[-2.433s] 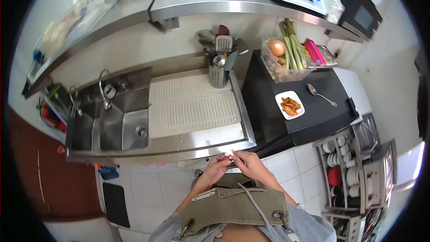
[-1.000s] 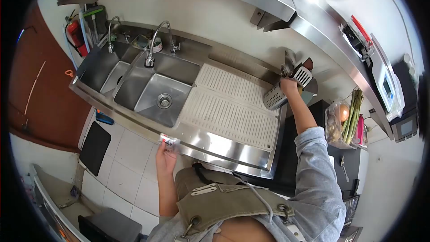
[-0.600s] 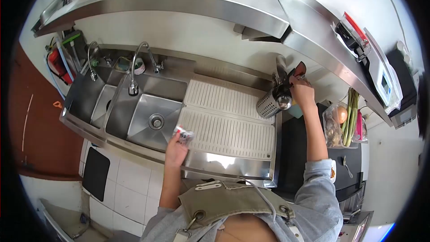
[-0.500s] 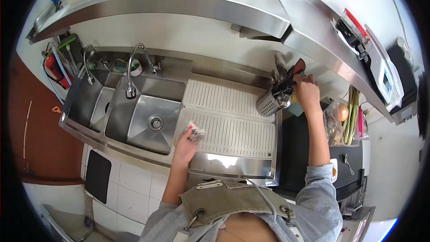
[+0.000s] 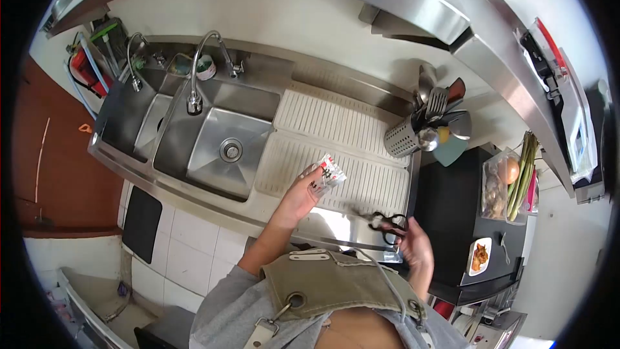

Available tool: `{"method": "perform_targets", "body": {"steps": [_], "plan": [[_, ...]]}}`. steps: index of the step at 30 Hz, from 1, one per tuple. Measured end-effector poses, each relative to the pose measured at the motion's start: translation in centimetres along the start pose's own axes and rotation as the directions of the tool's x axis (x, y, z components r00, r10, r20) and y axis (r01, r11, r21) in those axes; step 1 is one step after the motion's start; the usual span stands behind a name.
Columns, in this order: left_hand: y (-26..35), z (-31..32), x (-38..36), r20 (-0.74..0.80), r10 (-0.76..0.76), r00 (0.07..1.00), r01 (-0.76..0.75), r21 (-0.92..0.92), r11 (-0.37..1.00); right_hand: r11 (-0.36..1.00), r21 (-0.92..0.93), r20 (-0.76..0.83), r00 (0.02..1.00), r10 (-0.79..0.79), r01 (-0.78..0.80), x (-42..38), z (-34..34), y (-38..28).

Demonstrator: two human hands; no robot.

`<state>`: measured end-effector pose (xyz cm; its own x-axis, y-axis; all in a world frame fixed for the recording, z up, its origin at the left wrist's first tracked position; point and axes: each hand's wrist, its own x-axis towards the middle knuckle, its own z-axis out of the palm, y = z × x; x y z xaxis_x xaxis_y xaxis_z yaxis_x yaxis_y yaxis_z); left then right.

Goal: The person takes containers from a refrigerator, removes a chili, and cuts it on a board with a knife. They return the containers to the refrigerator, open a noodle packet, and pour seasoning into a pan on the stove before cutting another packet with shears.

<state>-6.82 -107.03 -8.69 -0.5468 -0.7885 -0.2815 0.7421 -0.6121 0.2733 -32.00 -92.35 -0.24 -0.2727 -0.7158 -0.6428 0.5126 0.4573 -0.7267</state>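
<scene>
My left hand (image 5: 300,199) is closed on a small clear plastic packet (image 5: 330,173) with red and black print, held above the ribbed drainboard (image 5: 381,187). Over the steel front edge of the counter, my right hand (image 5: 416,249) grips a pair of scissors (image 5: 387,225) by the black handles. The blades point left towards the packet and are blurred by motion. Packet and scissors are apart. A perforated steel utensil holder (image 5: 400,139) full of ladles and spatulas stands at the drainboard's back right corner.
Left of the drainboard is a steel sink (image 5: 229,149) with a tall faucet (image 5: 194,84). On the dark counter (image 5: 445,200) at right are a plastic container of vegetables (image 5: 497,184), a white dish of food (image 5: 479,256) and a spoon (image 5: 504,249). A steel shelf (image 5: 387,0) overhangs the back.
My right hand has come from the utensil holder down to the front edge, now with scissors in it. My left hand has moved right and slightly up with the packet.
</scene>
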Motion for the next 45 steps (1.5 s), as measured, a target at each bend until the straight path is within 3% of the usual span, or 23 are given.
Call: {"method": "perform_targets", "body": {"steps": [2, 4, 5, 6, 7, 8, 9, 13, 19, 22, 25, 27, 32, 36, 38, 45], "plan": [[0.4, 0.8, -0.3, -0.026, -0.012, 1.0, 0.013, 0.042, 0.999, 0.956, 0.252, 0.083, 0.987, 0.137, -0.154, 0.5, -4.8, 5.8], [0.4, 1.2, -0.2, -0.047, -0.027, 0.999, 0.031, 0.088, 0.996, 0.906, 0.313, 0.073, 0.958, 0.277, -0.286, -0.9, -5.4, 8.7], [0.3, 1.4, -0.1, -0.036, -0.013, 0.999, 0.017, 0.091, 0.996, 0.942, 0.222, -0.024, 0.964, 0.263, -0.252, -1.0, -7.1, 11.2], [0.2, 1.3, -0.4, -0.028, -0.007, 1.0, 0.01, 0.1, 0.995, 0.815, 0.339, 0.343, 0.868, 0.358, -0.47, -1.6, -7.7, 11.9], [0.1, 1.2, -0.4, -0.014, -0.025, 1.0, 0.026, 0.083, 0.996, 0.921, 0.184, 0.028, 0.939, 0.343, -0.342, -2.5, -7.9, 12.7], [0.1, 1.4, -0.5, -0.017, -0.028, 0.999, 0.03, 0.084, 0.996, 0.967, -0.024, -0.277, 0.932, 0.236, -0.252, -3.4, -8.1, 13.0], [0.0, 1.8, -0.7, -0.033, -0.02, 0.999, 0.023, 0.083, 0.996, 0.965, -0.089, -0.311, 0.927, 0.209, -0.247, -3.8, -8.0, 12.9], [-0.1, 2.3, -1.3, -0.063, -0.007, 0.998, 0.013, 0.105, 0.994, 0.965, -0.163, 0.095, 0.97, 0.223, -0.206, -4.4, -8.1, 11.9], [0.2, 3.5, -2.2, 0.036, 0.014, 0.999, -0.017, 0.098, 0.995, 0.927, -0.37, 0.481, 0.866, 0.136, 0.059, -5.6, -5.5, 7.9], [-0.4, 3.0, -2.3, 0.032, 0.0, 0.999, -0.002, 0.089, 0.996, 0.813, -0.556, 0.4, 0.913, 0.079, 0.173, -4.8, -4.2, 6.2], [-1.2, 3.4, -2.6, 0.058, 0.024, 0.998, -0.03, 0.103, 0.994, 0.88, -0.441, 0.361, 0.932, -0.009, 0.179, -4.9, -0.4, 4.5], [-1.7, 3.6, -2.7, 0.049, 0.047, 0.998, -0.052, 0.113, 0.992, 0.615, -0.69, 0.385, 0.913, -0.133, 0.381, -4.0, 0.0, 4.8], [-2.7, 4.7, -3.0, -0.042, 0.131, 0.99, -0.129, 0.053, 0.99, 0.66, -0.595, 0.428, 0.876, -0.223, 0.459, -3.8, 2.3, 3.8], [-4.1, 5.4, -3.1, -0.034, 0.254, 0.967, -0.254, -0.022, 0.967, 0.508, -0.66, 0.49, 0.829, -0.268, 0.554, -3.3, 4.3, 3.9], [-4.4, 5.8, -3.1, -0.036, 0.283, 0.958, -0.285, -0.061, 0.957, 0.545, -0.651, 0.487, 0.841, -0.235, 0.529, -2.8, 4.3, 4.1], [-4.8, 6.0, -3.1, -0.047, 0.266, 0.963, -0.27, -0.131, 0.954, 0.515, -0.667, 0.493, 0.837, -0.236, 0.538, -2.2, 3.9, 3.7]]}}
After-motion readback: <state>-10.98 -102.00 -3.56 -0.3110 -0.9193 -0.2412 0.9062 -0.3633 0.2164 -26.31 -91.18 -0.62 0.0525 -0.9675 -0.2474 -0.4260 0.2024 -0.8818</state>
